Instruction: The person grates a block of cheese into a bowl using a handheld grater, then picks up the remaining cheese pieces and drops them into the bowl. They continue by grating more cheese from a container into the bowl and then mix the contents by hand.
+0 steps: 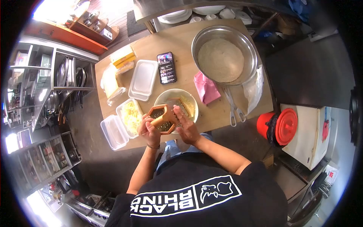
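Note:
My left hand [150, 129] is wrapped round the handle of a box grater [166, 120] with an orange-brown frame, tilted over a pale bowl [174, 92]. On the grater's right side lies my right hand [186, 126], fingers stretched out along it; whether anything is under the palm I cannot see. Pale yellow cheese [190, 107] shows inside the bowl. To the left, a plastic tub [120, 110] holds grated cheese [131, 116], its lid [114, 132] flipped out to the side.
Behind the bowl are a clear plastic container [143, 79], a phone [166, 68] and wrapped blocks [112, 81]. To the right sit a metal bowl [195, 49] of pale powder, a pink cloth [207, 89], scissors [233, 108] and a plastic bag [252, 90]. A red bin [281, 126] stands beyond the table.

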{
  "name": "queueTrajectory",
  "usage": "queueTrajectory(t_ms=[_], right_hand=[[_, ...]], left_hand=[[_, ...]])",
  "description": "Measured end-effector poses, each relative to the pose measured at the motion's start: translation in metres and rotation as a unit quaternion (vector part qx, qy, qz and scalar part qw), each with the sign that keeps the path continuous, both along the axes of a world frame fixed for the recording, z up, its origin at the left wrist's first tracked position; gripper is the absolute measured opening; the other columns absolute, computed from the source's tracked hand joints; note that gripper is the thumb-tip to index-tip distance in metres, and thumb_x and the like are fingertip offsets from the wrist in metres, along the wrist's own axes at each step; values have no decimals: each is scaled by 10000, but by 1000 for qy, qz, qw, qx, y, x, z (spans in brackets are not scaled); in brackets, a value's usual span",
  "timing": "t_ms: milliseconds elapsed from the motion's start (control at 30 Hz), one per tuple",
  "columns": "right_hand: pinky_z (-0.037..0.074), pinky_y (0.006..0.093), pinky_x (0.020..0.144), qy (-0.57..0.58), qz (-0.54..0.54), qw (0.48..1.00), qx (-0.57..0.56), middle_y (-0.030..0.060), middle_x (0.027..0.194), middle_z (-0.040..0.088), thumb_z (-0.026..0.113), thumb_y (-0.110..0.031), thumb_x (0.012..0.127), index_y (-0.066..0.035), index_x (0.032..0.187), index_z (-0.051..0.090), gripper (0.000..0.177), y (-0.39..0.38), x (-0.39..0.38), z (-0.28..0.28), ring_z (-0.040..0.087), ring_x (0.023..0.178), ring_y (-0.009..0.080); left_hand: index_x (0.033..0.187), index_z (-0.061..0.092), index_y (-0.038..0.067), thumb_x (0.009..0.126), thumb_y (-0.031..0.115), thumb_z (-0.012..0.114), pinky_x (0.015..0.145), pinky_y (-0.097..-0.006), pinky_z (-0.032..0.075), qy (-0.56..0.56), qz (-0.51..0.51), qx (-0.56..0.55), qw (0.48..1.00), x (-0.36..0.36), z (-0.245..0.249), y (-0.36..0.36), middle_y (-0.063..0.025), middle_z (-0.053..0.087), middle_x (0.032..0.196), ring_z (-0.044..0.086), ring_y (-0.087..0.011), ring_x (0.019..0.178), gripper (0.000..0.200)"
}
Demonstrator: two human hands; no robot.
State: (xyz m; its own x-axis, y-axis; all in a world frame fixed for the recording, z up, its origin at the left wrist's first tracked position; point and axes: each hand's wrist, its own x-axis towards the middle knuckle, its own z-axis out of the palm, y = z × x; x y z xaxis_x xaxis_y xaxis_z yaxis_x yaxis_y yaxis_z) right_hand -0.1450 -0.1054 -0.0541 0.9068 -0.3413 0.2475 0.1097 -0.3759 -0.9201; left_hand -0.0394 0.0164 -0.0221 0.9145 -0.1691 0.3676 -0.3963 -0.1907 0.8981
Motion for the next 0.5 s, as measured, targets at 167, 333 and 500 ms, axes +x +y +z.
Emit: queueTrajectory(t_ms=[167,333,500], right_hand=[[264,407,1069,18,-26,999,16,238,1383,351,345,-351,959,25,1370,304,558,-4,-4,-22,327,1294,384],[267,394,1068,72,-67,995,28,265,1355,376,325,-354,969,35,1339,359,538,-7,-3,-35,357,1269,394],[254,385,1073,149,-128,970,146,305,1343,365,294,-459,959,98,1311,360,662,3,12,-3,359,1262,409]], left_hand=[[689,562,-25,886,221,457,802,-369,431,0,-7,2,1000,1,-1,-3,-102,524,654,538,-247,750,332],[715,569,-43,883,239,410,844,-379,431,8,-17,34,999,1,2,-2,-127,588,724,574,-247,782,365],[736,575,-45,889,251,408,826,-375,440,-2,-9,42,999,-1,3,-1,-139,603,750,589,-257,806,373]])
